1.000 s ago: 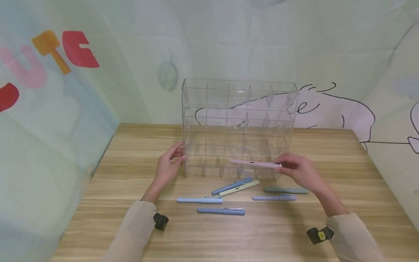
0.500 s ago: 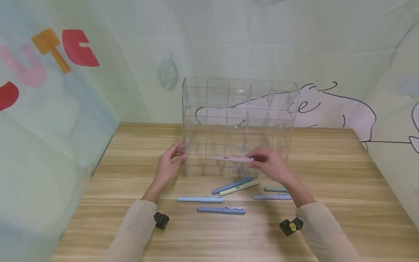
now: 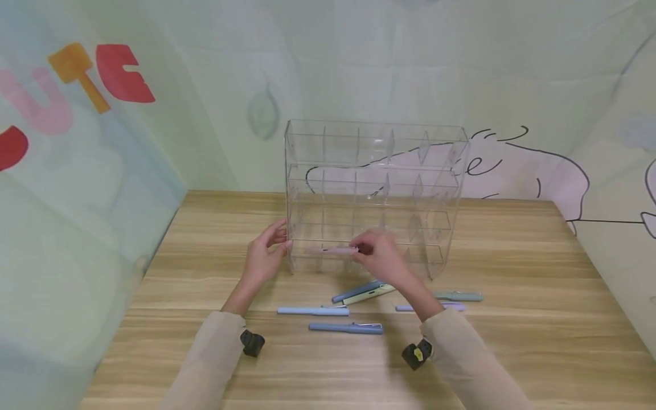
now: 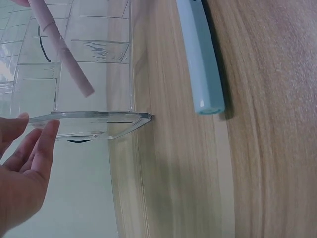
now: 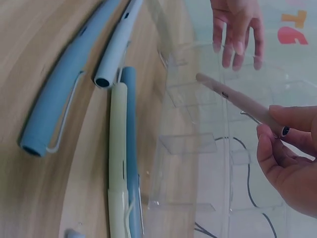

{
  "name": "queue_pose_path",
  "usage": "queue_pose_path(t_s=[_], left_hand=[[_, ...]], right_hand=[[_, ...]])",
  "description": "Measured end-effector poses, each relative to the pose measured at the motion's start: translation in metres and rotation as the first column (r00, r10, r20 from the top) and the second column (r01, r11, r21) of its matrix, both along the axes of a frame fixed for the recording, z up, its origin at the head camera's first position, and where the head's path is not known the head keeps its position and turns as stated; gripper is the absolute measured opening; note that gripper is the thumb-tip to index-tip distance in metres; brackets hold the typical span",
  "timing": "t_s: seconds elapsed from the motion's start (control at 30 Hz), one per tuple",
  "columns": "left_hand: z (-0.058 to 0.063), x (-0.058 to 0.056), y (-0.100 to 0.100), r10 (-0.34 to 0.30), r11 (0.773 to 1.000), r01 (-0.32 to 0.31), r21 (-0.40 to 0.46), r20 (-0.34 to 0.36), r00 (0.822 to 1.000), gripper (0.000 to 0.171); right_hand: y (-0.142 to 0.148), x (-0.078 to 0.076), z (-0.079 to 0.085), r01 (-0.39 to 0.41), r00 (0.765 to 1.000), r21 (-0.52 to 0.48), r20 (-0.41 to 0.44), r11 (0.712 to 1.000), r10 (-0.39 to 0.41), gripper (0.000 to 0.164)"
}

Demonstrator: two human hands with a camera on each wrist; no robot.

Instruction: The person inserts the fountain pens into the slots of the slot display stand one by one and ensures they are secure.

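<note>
A clear acrylic rack (image 3: 338, 136) with rows of compartments stands upright on the table. My left hand (image 3: 263, 259) rests against its left side, fingers extended; in the left wrist view the thumb and index fingertips are near the panel's edge. Between right thumb and fingers, my right hand (image 3: 379, 256) pinches a pink pen (image 5: 242, 104) by its capped, clip end. The pen lies roughly level at the lowest row, its free end pointing left. From the head view I cannot tell whether it is inside a compartment or in front of it.
A light blue pen (image 3: 307, 311) and a blue pen (image 3: 333, 328) lie in front. A pale green pen (image 3: 364, 294) lies against another blue pen (image 3: 348, 292) nearer the rack. A lavender pen (image 3: 405, 308) and a grey-green pen (image 3: 463, 296) lie right, partly behind my forearm.
My right hand has carried the pink pen leftward along the rack's lowest row, from the right end to left of the middle. My left hand has stayed at the rack's side.
</note>
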State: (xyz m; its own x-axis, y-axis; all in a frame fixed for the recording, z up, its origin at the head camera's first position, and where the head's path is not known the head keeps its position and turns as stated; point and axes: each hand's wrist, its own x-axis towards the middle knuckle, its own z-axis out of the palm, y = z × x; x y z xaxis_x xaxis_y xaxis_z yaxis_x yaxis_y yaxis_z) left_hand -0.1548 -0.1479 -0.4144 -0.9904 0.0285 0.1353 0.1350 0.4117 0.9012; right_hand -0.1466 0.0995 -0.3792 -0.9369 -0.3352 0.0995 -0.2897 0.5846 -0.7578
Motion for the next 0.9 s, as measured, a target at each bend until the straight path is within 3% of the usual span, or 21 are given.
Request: queue_pose_path(t_s=[0.3, 0.57, 0.9], left_hand=[[0.0, 0.001, 0.0, 0.001, 1.0, -0.001, 0.016, -0.005, 1.0, 0.048], [0.001, 0.001, 0.0, 0.006, 1.0, -0.006, 0.009, -0.008, 1.0, 0.047], [0.001, 0.001, 0.001, 0.012, 1.0, -0.012, 0.005, -0.001, 1.0, 0.048]], right_hand=[[-0.021, 0.003, -0.007, 0.042, 0.999, -0.067, 0.007, 0.997, -0.041, 0.014], [-0.034, 0.004, -0.014, 0.096, 0.995, -0.058, -0.027, 0.994, -0.098, 0.017], [-0.038, 0.004, -0.018, 0.1, 0.993, -0.055, -0.055, 0.993, -0.103, 0.018]])
